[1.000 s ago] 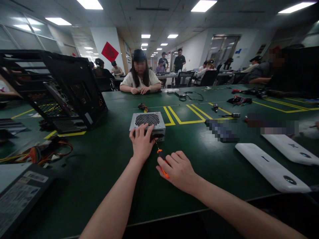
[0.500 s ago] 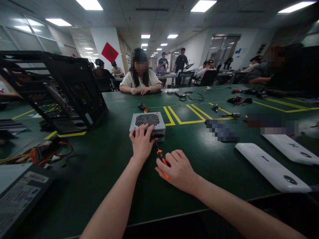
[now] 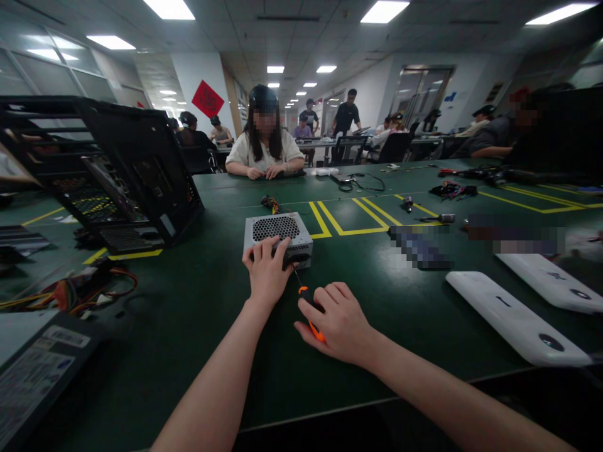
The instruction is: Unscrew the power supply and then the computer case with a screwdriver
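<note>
Grey metal box (image 3: 279, 227): on the table (image 3: 207, 389), left of the middle of its width, between the near and far edges; its honeycomb grille faces up.
Left hand (image 3: 266, 275): laid over the box's near side, fingers spread, their tips on the top by the grille.
Right hand (image 3: 336, 323): fingers curled round the screwdriver, thumb and forefinger pinching its handle.
Screwdriver (image 3: 304, 293): orange and black, slanting up to the box's near face beside the left thumb; whether the tip touches is too small to tell.
Cable bundle (image 3: 270, 203): just behind the box, towards the far edge.
Black computer case (image 3: 136, 169): tilted, towards the table's left side.
Labelled metal unit (image 3: 42, 370): at the near left corner, coloured wires (image 3: 78, 285) just behind it.
White devices (image 3: 509, 314): two, near the right end of the near edge.
Person (image 3: 268, 150): seated at the far edge.
</note>
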Tool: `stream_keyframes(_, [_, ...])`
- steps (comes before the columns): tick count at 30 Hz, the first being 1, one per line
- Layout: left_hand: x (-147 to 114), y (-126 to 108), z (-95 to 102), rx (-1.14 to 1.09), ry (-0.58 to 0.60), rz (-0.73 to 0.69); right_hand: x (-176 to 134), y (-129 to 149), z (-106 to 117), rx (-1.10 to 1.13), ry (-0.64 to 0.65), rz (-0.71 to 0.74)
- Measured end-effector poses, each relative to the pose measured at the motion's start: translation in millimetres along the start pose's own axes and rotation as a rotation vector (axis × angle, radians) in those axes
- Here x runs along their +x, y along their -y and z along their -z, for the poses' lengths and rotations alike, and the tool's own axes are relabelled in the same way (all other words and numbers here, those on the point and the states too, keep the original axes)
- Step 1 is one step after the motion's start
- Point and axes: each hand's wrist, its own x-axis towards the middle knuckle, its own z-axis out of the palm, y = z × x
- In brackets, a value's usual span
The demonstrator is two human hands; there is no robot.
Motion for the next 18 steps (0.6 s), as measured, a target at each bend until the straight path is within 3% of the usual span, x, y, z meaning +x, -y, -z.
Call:
stream_keyframes(8, [0.4, 2.6, 2.6, -0.012, 0.027, 0.000, -4.3, -2.9, -2.7, 0.020, 0.030, 0.019])
stream_keyframes(18, [0.3, 2.8, 1.8, 0.012, 0.031, -0.004, -3.0, -3.6, -3.3, 0.007, -0.041, 0.009])
